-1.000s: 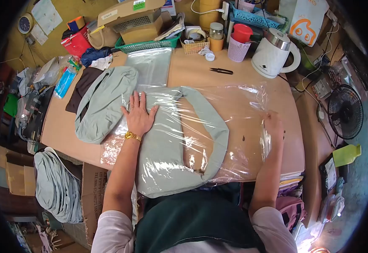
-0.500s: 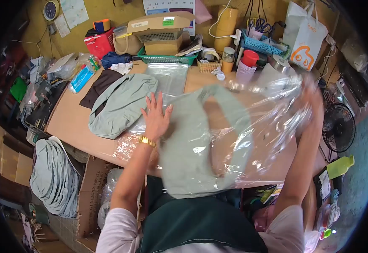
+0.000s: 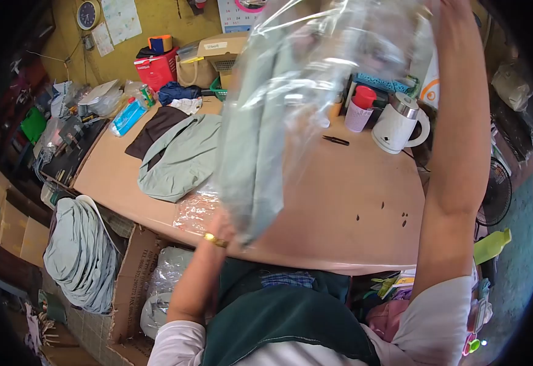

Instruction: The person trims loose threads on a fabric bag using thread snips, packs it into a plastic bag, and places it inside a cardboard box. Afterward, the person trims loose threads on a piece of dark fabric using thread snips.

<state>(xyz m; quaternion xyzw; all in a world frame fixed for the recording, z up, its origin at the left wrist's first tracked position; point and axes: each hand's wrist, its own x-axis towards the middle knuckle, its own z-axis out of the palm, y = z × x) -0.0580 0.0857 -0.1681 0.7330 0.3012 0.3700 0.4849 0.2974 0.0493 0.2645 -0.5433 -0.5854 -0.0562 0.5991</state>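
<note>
A clear plastic bag (image 3: pixel 315 79) with a grey-green cloth item (image 3: pixel 260 134) inside hangs raised above the table, blurred by motion. My left hand (image 3: pixel 221 227) is at the bag's lower left corner, its fingers mostly hidden behind the plastic. My right arm reaches up at the upper right, and the hand is cut off by the top edge of the view. Left of the bag, another grey-green cloth piece (image 3: pixel 181 158) lies on the table (image 3: pixel 340 207), partly over a dark brown cloth (image 3: pixel 156 129).
Black thread snips (image 3: pixel 335 140) lie near a white kettle (image 3: pixel 395 128) and a lilac cup (image 3: pixel 357 116). A blue packet (image 3: pixel 128 117) is at the table's left. Stacked grey cloth (image 3: pixel 80 256) stands beside a cardboard box (image 3: pixel 133 287) at lower left. A fan (image 3: pixel 495 192) is at right.
The bag with the cloth inside has been lifted off the table, its right end high. My right hand has risen out of view. My left hand has moved down to the bag's lower corner.
</note>
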